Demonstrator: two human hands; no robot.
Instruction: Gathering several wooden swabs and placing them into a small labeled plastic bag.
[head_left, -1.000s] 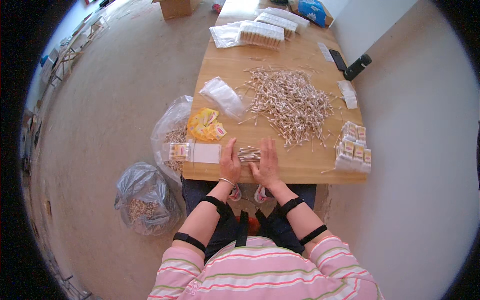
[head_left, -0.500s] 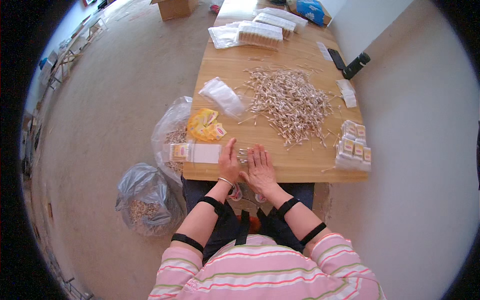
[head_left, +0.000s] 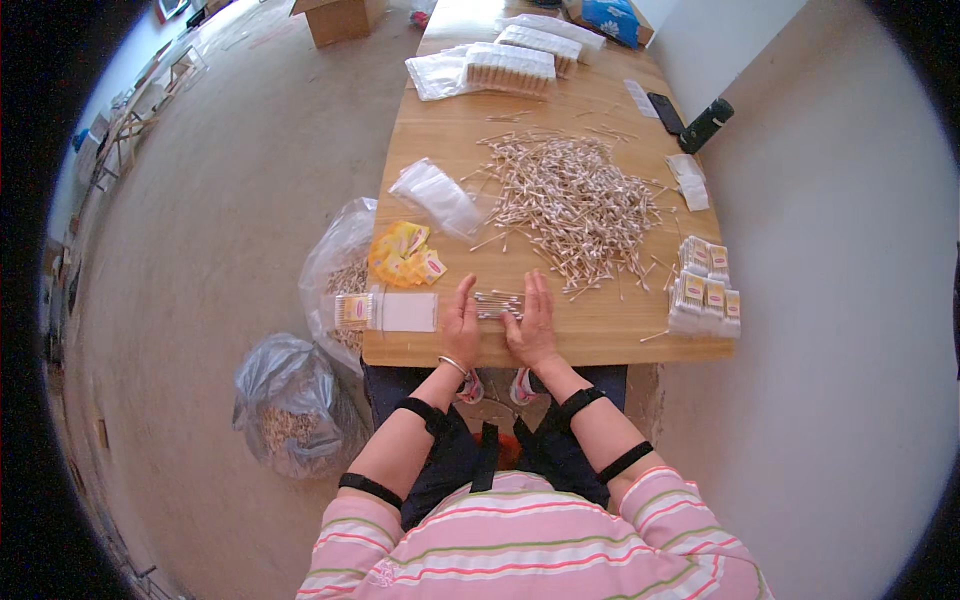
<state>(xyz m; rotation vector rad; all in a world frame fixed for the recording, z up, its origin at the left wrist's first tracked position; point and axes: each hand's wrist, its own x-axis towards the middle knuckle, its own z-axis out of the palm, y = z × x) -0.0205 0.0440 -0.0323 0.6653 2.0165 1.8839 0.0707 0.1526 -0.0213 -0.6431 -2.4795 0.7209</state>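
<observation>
A small row of cotton swabs point(head_left: 498, 304) lies side by side on the table between my two hands. My left hand point(head_left: 460, 322) stands on its edge at the left ends of the row, fingers stretched out. At the right ends stands my right hand point(head_left: 535, 322), its fingers straight and its thumb reaching in over the near swabs. Neither hand is wrapped round them. Left of my left hand lies a clear bag point(head_left: 408, 312) with a white panel, beside a filled pack of swabs point(head_left: 353, 311). A big loose heap of cotton swabs point(head_left: 575, 205) spreads beyond my hands.
Yellow cards point(head_left: 402, 255) and empty clear bags point(head_left: 436, 198) lie at the left. Filled packs point(head_left: 705, 290) are stacked by the right edge. A dark bottle point(head_left: 706, 126) and phone point(head_left: 667, 114) sit near the wall. A grey bag point(head_left: 300, 405) stands on the floor.
My right hand has turned from lying flat over the swabs to standing on edge at their right ends, uncovering the row. My left hand has stayed about in place.
</observation>
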